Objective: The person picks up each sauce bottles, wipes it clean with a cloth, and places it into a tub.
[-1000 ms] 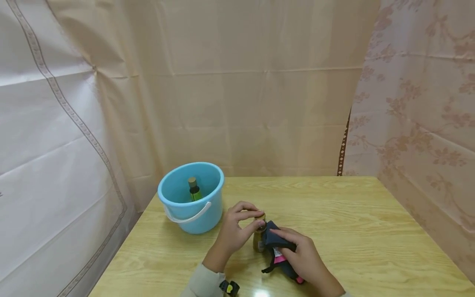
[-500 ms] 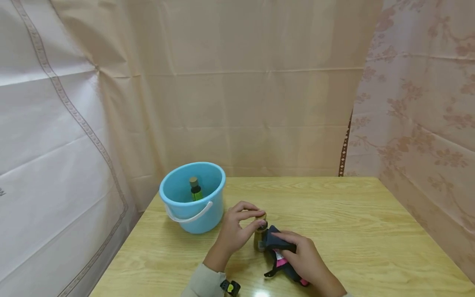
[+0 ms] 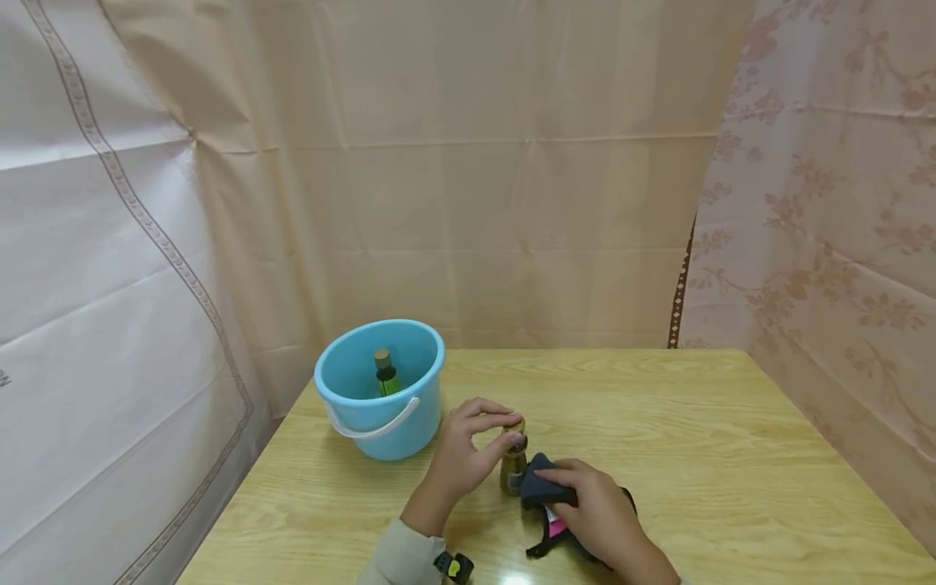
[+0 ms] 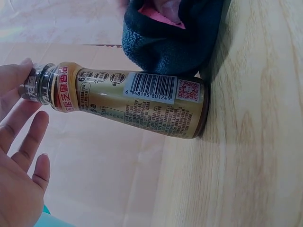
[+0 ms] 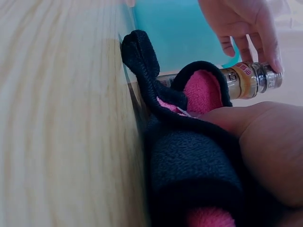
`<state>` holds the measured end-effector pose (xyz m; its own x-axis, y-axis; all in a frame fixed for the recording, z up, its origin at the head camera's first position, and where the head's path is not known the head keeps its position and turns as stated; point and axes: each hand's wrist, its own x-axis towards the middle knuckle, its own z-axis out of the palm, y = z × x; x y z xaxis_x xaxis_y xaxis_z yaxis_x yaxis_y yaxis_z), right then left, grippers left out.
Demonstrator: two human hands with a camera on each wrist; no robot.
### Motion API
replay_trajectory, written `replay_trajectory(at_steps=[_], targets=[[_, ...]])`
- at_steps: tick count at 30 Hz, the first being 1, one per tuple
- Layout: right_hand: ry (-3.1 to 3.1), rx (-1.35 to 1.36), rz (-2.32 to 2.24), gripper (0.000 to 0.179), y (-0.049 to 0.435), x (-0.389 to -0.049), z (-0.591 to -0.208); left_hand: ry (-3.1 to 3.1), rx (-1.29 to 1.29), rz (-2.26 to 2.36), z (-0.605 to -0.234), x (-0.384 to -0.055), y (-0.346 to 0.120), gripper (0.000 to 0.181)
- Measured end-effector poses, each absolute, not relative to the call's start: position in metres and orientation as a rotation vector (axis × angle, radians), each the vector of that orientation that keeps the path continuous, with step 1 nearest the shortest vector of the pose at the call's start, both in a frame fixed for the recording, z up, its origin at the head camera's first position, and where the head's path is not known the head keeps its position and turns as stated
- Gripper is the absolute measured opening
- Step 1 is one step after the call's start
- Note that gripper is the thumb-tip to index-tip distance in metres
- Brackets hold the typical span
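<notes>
A sesame oil bottle [image 3: 513,474] with a gold, barcoded label stands upright on the table. My left hand [image 3: 468,452] pinches its cap [image 4: 34,84] between thumb and fingers; the other fingers stand off the neck. My right hand [image 3: 603,510] grips a bunched dark blue cleaning cloth [image 3: 543,485] with black edging and a pink reverse side. In the left wrist view, the fuzzy blue cloth [image 4: 163,45] lies against the bottle's lower side, close to the table. My right thumb presses into the pink fold [image 5: 203,92], and the cloth covers part of the bottle in the right wrist view.
A light blue bucket [image 3: 398,431] with a white handle [image 3: 380,426] stands left of my left hand. Inside it is a dark bottle with a green label [image 3: 386,378]. The wooden table [image 3: 702,439] ends at a hanging beige curtain [image 3: 497,203].
My right hand has moved the cloth slightly down the bottle and toward me, and the cloth's folds have shifted. My left hand keeps its pinch on the cap.
</notes>
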<state>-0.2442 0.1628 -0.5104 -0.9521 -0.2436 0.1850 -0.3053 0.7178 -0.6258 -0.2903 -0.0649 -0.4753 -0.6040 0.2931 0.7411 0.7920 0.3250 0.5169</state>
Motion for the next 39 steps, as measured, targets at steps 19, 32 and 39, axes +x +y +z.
replay_trajectory(at_steps=[19,32,39], targets=[[-2.546,0.437,1.324,0.049,0.1619,-0.2421,-0.5120,-2.072,-0.935,-1.259,-0.4749,-0.2900,-0.0639,0.021],[-2.339,0.489,1.381,0.056,0.1634,-0.2416,-0.5108,-2.067,-0.954,-1.263,-0.4727,-0.2891,-0.0623,0.020],[-2.278,0.505,1.421,0.056,0.1639,-0.2411,-0.5104,-2.078,-0.970,-1.288,-0.4724,-0.2889,-0.0604,0.021]])
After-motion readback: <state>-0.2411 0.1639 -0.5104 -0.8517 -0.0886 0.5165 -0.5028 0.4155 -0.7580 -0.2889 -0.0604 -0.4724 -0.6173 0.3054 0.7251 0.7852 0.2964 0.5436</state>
